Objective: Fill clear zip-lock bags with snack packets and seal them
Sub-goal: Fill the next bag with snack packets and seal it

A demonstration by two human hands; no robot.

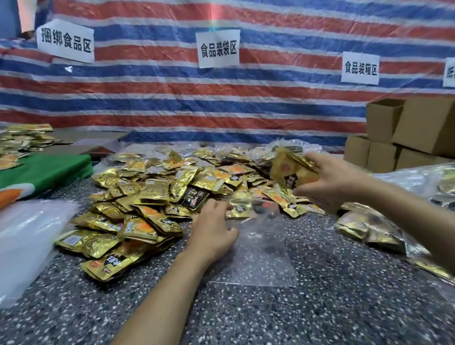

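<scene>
The right hand (333, 180) grips a bunch of gold snack packets (292, 171). The left hand (213, 231) pinches the mouth of a clear zip-lock bag (262, 254), which lies flat mid-table. Beyond them, the loose packet pile (149, 202) spreads toward the speckled table's (268, 325) far edge. Filled bags (370, 226) lie along its right edge.

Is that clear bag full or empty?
Nearly empty: the clear bag lies flat, speckled table showing through; the right hand holds snack packets outside it.
</scene>
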